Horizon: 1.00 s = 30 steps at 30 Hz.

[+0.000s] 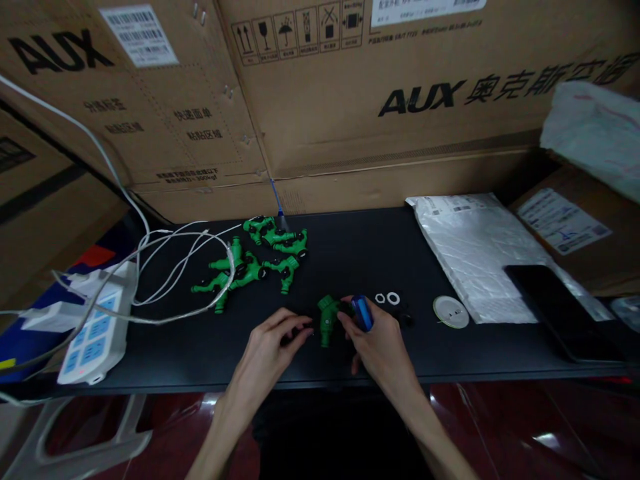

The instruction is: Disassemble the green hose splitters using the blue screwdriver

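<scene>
On the dark tabletop between my hands lies a green Y-shaped hose connector. My left hand is just left of it, apart from it, with thumb and forefinger pinched together; anything between the fingertips is too small to make out. My right hand grips a short blue tool handle, its working end hidden, and its fingertips reach the connector's right side. To the right of that hand are a small white nut, a white ring washer and small black parts.
Several green connectors lie at back left, near white cables and a power strip. A round white badge, a silver padded mailer and a black phone lie on the right. Large cardboard boxes stand behind.
</scene>
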Each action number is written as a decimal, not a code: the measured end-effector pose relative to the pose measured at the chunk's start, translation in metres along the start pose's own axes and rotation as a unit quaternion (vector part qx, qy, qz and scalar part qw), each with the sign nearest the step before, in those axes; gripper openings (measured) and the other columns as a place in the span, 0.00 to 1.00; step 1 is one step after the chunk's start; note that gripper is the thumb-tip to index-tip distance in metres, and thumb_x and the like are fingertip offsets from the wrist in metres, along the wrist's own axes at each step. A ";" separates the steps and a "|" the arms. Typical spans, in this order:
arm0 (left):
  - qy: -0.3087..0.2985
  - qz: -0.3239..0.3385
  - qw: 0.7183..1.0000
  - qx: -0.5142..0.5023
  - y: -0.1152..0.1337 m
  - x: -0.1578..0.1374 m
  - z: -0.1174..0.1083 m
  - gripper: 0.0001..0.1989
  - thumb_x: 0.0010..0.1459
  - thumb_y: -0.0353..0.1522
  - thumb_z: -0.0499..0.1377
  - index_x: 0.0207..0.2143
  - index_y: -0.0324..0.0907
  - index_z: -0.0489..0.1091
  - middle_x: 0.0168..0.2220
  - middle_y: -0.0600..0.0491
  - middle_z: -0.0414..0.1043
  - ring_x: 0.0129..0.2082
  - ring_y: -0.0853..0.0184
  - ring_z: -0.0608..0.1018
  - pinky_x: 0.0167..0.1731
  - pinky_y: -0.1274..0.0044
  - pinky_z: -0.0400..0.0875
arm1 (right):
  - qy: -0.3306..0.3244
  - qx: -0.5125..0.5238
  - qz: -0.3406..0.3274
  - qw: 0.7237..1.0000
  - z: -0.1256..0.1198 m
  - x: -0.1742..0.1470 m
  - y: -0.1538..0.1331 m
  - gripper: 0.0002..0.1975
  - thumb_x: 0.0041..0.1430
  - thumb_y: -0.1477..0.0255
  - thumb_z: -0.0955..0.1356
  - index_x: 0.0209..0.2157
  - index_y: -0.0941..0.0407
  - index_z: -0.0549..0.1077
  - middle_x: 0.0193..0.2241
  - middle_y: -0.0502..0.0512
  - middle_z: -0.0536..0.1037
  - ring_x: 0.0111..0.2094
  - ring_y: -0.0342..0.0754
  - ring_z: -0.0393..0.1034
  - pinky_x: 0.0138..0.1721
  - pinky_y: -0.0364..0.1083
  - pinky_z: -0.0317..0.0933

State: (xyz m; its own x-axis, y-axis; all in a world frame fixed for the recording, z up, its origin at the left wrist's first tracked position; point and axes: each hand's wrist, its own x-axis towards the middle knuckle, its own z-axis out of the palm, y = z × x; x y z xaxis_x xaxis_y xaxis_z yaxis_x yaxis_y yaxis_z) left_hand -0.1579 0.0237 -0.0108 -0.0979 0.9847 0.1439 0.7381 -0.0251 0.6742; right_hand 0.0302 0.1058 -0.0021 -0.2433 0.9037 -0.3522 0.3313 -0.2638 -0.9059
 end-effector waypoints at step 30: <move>0.013 0.078 0.996 0.037 0.033 0.035 0.022 0.26 0.61 0.29 0.68 0.61 0.46 0.70 0.61 0.49 0.73 0.59 0.58 0.75 0.60 0.60 0.70 | 0.026 -0.071 -0.071 0.995 -0.016 -0.012 -0.005 0.15 0.61 0.56 0.71 0.34 0.55 0.74 0.22 0.50 0.76 0.09 0.42 0.64 0.07 0.41 0.55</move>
State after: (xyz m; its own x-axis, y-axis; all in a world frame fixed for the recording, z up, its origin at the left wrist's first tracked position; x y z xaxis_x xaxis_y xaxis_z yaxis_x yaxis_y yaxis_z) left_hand -0.1222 0.0609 0.0002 0.0045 0.9649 0.2626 0.7933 -0.1633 0.5865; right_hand 0.0463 0.1021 0.0107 -0.2510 0.9455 -0.2073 0.4226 -0.0856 -0.9023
